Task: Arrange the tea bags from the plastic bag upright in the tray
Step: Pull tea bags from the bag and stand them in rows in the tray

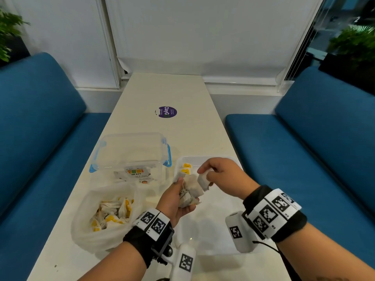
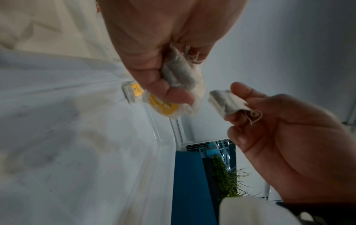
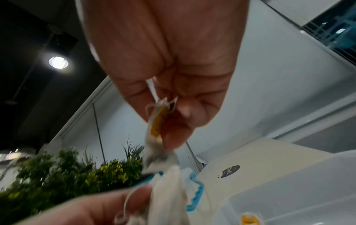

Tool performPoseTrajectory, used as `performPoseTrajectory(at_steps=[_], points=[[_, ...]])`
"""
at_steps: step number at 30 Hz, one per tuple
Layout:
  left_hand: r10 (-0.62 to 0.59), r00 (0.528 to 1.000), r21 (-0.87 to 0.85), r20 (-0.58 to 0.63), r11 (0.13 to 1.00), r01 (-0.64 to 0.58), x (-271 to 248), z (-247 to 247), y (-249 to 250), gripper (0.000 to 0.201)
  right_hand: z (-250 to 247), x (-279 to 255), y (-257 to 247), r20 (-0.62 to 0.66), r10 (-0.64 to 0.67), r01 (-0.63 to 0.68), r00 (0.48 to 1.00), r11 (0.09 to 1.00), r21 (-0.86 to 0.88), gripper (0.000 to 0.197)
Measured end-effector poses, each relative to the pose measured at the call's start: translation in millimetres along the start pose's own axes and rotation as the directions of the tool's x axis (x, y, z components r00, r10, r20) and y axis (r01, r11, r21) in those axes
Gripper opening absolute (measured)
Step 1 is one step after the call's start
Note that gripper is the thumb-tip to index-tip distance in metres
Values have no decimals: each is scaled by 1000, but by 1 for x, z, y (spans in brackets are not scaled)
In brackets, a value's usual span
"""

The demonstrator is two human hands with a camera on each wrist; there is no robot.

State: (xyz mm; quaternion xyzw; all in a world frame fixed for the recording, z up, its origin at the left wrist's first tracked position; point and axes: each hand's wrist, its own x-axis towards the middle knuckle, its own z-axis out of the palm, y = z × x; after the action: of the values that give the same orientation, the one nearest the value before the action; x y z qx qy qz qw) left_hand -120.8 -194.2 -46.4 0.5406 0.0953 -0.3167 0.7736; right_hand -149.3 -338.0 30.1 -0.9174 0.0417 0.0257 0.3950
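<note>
**Both hands hold tea bags above the tray**

Nearest the head camera, the left hand (image 1: 174,199) is raised palm-up over the near part of the tray (image 1: 215,240), its fingers and thumb curled round a bunch of tea bags (image 1: 190,191); strings trail loose from the bunch. Just beyond the bunch, over the far end of the tray, the right hand (image 1: 221,175) pinches a single tea bag (image 1: 203,180) between thumb and fingertips. The left wrist view shows this single bag (image 2: 225,103) apart from the bunch (image 2: 183,76) by a small gap, with a loop of its string lying against the right palm.

Inside the tray, at its far left corner, two placed tea bags (image 1: 186,168) stand upright, yellow tags up, close against the wall.

Left of the tray lies the plastic bag (image 1: 105,216), mouth open, with a heap of tea bags with yellow tags inside. Beyond the plastic bag and left of the tray's far end stands a clear lidded box (image 1: 132,153) with blue clips and a printed label on its front. Further along the table (image 1: 168,92) from the tray is a round purple sticker (image 1: 167,112). Blue benches (image 1: 304,142) flank the table on both sides of the tray, and green plants (image 1: 355,43) stand behind them.
</note>
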Motion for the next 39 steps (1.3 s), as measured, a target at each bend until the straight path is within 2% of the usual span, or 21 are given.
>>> performPoseTrajectory(at_steps=[1, 3, 6, 8, 10, 13, 16, 19, 22, 28, 35, 39], points=[[-2, 1000, -7, -5, 1000, 2, -1, -2, 0, 34, -4, 0, -1, 28, 6, -5, 1000, 1000, -16, 30], [-3, 1000, -27, -19, 1000, 2, -1, -5, -1, 33, -9, 4, 1, 39, -12, 19, 999, 985, -174, 36], [-1, 999, -36, -41, 999, 0, -3, -11, -2, 30, -10, 18, 10, -30, -6, -6, 1000, 920, -393, 23], [-3, 999, -34, -43, 999, 2, -5, -14, -3, 30, -10, 28, 17, -40, 44, -56, 998, 918, -392, 14], [-1, 999, -25, -50, 1000, 0, -7, -16, -3, 31, -6, 38, 23, -10, 95, -92, 995, 925, -368, 18], [-15, 997, -21, -76, 1000, 14, -9, -21, -5, 30, 10, 54, 33, 59, 193, -174, 979, 954, -245, 20], [-35, 994, -30, -102, 999, 33, -9, -26, -8, 30, 29, 74, 44, 165, 277, -235, 947, 943, -235, 24], [-35, 994, -32, -105, 999, 31, -8, -31, -10, 31, 45, 89, 48, 276, 332, -253, 902, 924, -286, 17], [-39, 993, -33, -109, 999, 35, -8, -37, -12, 32, 58, 100, 59, 358, 376, -310, 855, 923, -229, 25], [-43, 994, -24, -102, 999, 41, -5, -38, -14, 30, 73, 119, 72, 285, 426, -372, 858, 900, -228, 33], [-31, 995, -38, -95, 999, 27, 3, -36, -15, 22, 79, 130, 87, 177, 439, -423, 881, 898, -122, 34], [-40, 995, -45, -92, 998, 36, 5, -33, -12, 25, 85, 137, 95, 119, 451, -433, 885, 889, -149, 36]])
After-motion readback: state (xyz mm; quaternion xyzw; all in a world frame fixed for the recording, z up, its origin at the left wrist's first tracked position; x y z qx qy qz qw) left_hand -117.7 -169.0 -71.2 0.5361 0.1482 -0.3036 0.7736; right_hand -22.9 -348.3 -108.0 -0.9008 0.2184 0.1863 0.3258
